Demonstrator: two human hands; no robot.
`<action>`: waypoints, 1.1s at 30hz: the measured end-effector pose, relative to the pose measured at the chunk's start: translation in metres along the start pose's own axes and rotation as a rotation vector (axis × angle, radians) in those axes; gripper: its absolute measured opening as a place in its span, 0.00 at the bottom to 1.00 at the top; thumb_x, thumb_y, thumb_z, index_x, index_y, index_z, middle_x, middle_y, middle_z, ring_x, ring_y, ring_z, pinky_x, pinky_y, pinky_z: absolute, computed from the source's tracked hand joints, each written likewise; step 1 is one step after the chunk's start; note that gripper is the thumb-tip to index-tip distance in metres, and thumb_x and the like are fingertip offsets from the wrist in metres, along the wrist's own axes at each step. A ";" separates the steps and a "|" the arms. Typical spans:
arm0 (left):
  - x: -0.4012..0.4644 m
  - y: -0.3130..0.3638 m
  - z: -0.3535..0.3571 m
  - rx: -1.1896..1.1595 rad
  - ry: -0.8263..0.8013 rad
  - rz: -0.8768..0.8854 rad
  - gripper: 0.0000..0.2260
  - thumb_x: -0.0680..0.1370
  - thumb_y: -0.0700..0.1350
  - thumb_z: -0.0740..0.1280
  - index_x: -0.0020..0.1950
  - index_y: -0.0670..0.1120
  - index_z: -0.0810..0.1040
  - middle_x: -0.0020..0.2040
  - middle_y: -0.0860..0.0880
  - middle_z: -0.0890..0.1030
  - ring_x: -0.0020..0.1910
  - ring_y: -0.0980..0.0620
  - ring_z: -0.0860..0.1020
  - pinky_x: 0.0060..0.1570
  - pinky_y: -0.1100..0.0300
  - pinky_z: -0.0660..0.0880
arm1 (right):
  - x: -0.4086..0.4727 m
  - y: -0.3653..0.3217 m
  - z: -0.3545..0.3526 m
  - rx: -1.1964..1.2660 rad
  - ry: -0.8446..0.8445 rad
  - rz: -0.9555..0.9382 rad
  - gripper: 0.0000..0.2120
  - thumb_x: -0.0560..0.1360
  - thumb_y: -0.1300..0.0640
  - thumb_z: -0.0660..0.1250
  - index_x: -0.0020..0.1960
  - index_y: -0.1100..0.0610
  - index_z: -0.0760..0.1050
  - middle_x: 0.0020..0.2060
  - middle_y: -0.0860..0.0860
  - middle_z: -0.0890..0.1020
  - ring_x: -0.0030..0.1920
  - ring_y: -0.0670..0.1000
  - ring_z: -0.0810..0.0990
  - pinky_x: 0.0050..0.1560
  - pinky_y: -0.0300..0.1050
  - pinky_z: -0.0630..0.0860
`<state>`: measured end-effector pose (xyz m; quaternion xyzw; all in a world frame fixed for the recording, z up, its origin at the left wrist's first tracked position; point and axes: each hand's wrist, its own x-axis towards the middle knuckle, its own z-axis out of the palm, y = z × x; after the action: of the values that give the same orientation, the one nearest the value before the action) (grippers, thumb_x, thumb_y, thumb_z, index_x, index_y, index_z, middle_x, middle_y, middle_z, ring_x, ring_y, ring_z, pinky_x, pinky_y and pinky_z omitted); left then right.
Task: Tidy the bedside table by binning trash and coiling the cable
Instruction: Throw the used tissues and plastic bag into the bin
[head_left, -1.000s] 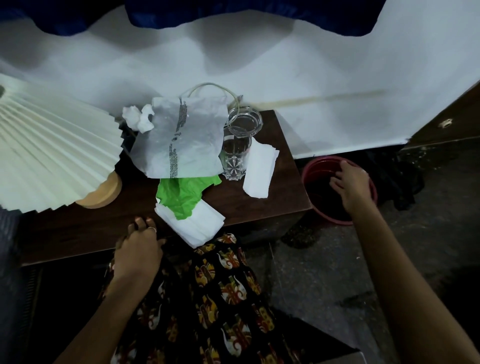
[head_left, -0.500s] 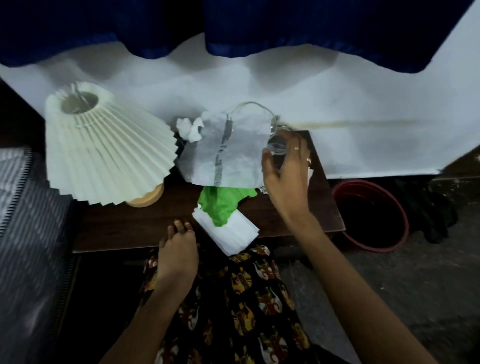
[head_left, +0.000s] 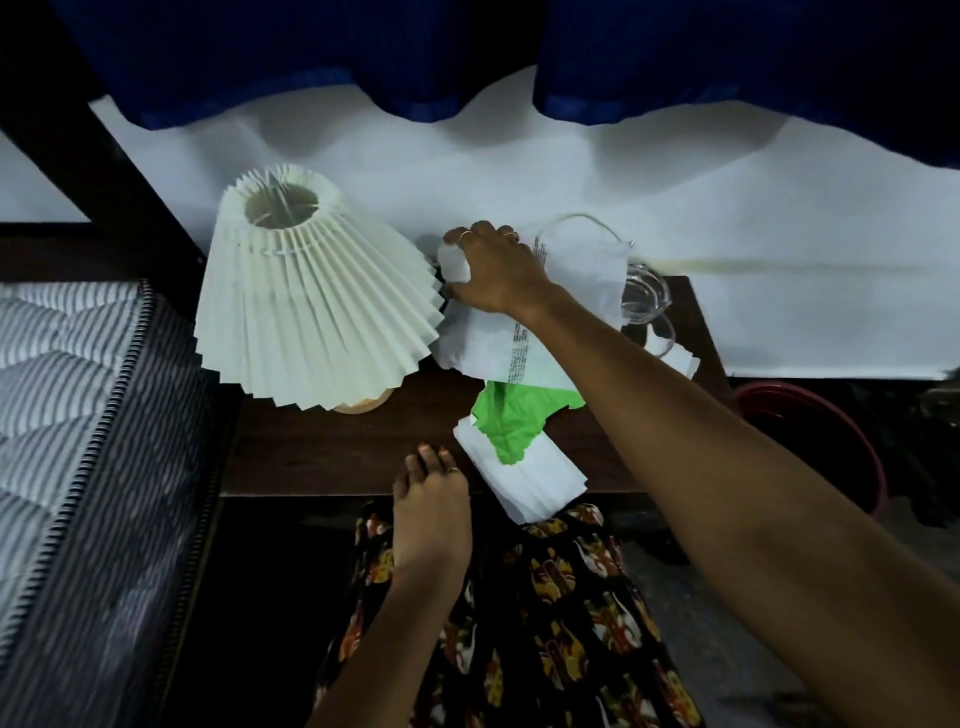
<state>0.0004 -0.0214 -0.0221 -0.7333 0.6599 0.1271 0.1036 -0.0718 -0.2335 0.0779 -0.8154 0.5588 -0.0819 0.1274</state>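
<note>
My right hand (head_left: 496, 270) reaches across the dark wooden bedside table (head_left: 332, 457) and closes on a crumpled white tissue (head_left: 453, 265) at the back, beside the lamp. Under my forearm lies a white printed plastic bag (head_left: 571, 270), with a green wrapper (head_left: 511, 421) and a stack of folded white tissues (head_left: 530, 478) nearer the front edge. A pale cable (head_left: 582, 221) loops up behind the bag. My left hand (head_left: 428, 493) rests flat on the table's front edge, holding nothing. A red bin (head_left: 815, 415) stands on the floor to the right.
A pleated white lampshade (head_left: 311, 296) takes up the table's left part. Clear drinking glasses (head_left: 647, 306) stand at the back right, with another white tissue (head_left: 685, 361) beside them. A striped mattress (head_left: 67, 415) borders the left. A white cloth (head_left: 571, 171) hangs behind.
My right hand left the red bin, passed the glasses, and now grips the crumpled tissue next to the lamp. The view has swung left; my left hand stays on the front edge.
</note>
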 end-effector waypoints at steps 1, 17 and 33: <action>0.000 0.000 0.000 -0.001 0.000 0.001 0.23 0.81 0.42 0.55 0.75 0.38 0.55 0.75 0.38 0.59 0.74 0.41 0.59 0.69 0.50 0.62 | 0.001 -0.001 0.001 -0.008 0.010 0.013 0.29 0.73 0.50 0.68 0.71 0.53 0.64 0.67 0.55 0.69 0.69 0.59 0.65 0.66 0.54 0.67; 0.000 0.001 0.001 0.010 -0.018 -0.009 0.23 0.81 0.44 0.56 0.75 0.41 0.56 0.76 0.41 0.59 0.74 0.44 0.59 0.66 0.51 0.65 | -0.084 0.106 -0.083 0.455 0.792 0.197 0.07 0.71 0.67 0.66 0.48 0.64 0.80 0.44 0.57 0.83 0.37 0.42 0.77 0.38 0.25 0.73; 0.002 0.001 -0.007 0.058 -0.072 -0.006 0.24 0.81 0.50 0.56 0.74 0.42 0.58 0.75 0.41 0.59 0.73 0.44 0.61 0.64 0.50 0.67 | -0.258 0.298 0.039 0.540 0.550 1.235 0.10 0.74 0.66 0.63 0.48 0.74 0.78 0.46 0.70 0.81 0.48 0.66 0.81 0.45 0.52 0.77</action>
<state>-0.0006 -0.0253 -0.0165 -0.7268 0.6569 0.1342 0.1489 -0.4201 -0.0907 -0.0467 -0.2413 0.8892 -0.3321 0.2022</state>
